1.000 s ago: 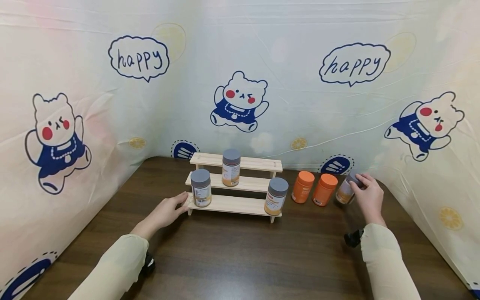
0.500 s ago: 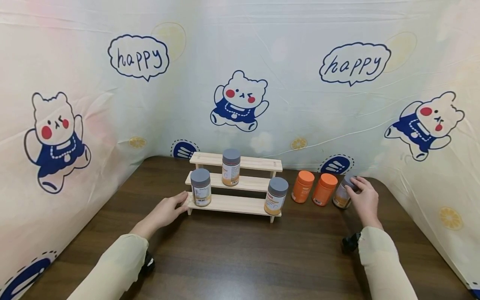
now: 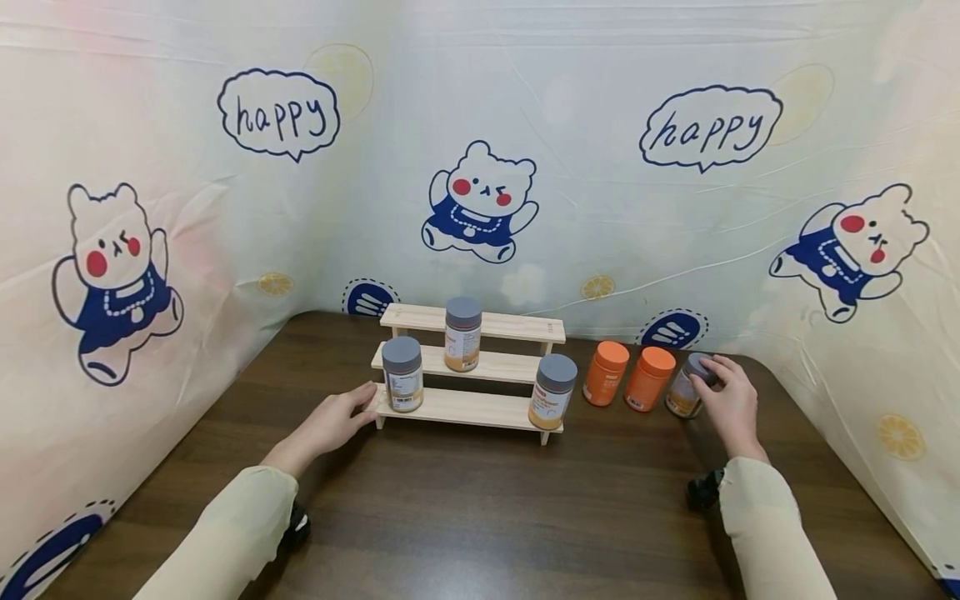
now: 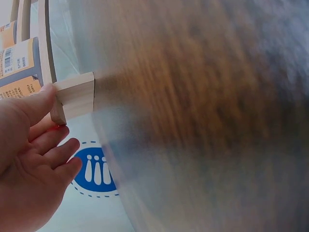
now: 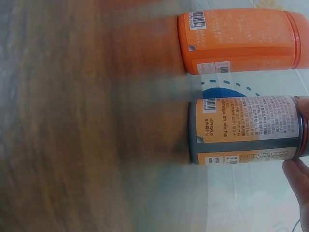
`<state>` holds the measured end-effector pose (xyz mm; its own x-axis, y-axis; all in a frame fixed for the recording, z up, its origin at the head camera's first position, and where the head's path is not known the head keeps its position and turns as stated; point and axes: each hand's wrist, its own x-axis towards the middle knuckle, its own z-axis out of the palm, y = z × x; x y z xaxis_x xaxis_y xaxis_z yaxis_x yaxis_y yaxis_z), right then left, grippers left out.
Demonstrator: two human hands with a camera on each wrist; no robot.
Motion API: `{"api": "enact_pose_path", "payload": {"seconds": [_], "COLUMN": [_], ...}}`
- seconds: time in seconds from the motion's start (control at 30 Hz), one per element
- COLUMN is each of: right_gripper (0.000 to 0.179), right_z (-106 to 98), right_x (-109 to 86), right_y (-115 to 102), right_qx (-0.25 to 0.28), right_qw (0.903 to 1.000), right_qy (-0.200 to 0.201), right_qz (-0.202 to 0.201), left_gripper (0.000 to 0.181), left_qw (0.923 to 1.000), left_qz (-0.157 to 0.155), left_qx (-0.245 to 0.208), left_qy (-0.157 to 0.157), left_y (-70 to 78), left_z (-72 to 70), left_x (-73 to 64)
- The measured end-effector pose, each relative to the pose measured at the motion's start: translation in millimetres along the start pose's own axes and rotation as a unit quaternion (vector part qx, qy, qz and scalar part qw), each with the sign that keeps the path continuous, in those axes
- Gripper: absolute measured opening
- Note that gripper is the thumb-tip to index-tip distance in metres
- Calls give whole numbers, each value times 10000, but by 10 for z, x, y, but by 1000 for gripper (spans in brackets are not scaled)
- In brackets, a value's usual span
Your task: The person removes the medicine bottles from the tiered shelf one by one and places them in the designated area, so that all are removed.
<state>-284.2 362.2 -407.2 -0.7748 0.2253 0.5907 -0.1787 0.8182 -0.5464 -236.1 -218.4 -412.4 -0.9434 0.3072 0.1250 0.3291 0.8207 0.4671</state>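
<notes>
My left hand (image 3: 337, 427) pinches the left end of the lowest step of a three-tier wooden display rack (image 3: 472, 410). In the left wrist view the thumb (image 4: 41, 102) lies on the step's edge, with the other fingers below. My right hand (image 3: 731, 400) grips a grey-lidded supplement jar (image 3: 684, 395) around its lid, at the right end of a row. That jar stands upright on the table; its orange and white label faces the right wrist view. Beside it are two orange jars (image 3: 648, 380), (image 5: 239, 41) in the right wrist view showing the nearer orange jar.
Three more grey-lidded jars are on the rack: one at the left of the lowest step (image 3: 402, 375), one at its right end, and one on the middle step (image 3: 462, 335). A printed cloth (image 3: 585, 208) surrounds the dark wooden table (image 3: 465, 517).
My right hand has moved the grey-lidded jar slightly left, closer to the orange jars, and the jar has gone from tilted to more upright. My left hand keeps its place on the rack.
</notes>
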Motion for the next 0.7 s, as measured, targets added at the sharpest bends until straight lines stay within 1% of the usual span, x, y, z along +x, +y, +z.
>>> {"api": "enact_pose_path", "payload": {"seconds": [0.13,0.23,0.47,0.6,0.7], "right_gripper": [32,32,34,35,35], "right_z": [-5,-6,-5,-25,-68], "right_x": [2,0,4,51,105], "right_y": [-4,-7,-33,-97,-187], "right_qx": [-43,-34,226,329,419], "right_qw": [9999,9999,9997,9992,9986], "right_qy": [-84,-101,-49,45,86], "right_qz": [64,40,-64,-204,-317], "left_gripper": [51,52,51,52,52], "left_qw": [10000,10000,9999,9999,9999], "left_qz": [-48,-60,-95,-116,-132], "left_qx": [-4,-8,-19,-50,-70], "left_qy": [-13,-10,-36,-81,-79], "left_y": [-2,-3,-3,10,17], "left_z": [-3,-5,-4,-8,-12], "left_x": [0,3,8,5,-1]}}
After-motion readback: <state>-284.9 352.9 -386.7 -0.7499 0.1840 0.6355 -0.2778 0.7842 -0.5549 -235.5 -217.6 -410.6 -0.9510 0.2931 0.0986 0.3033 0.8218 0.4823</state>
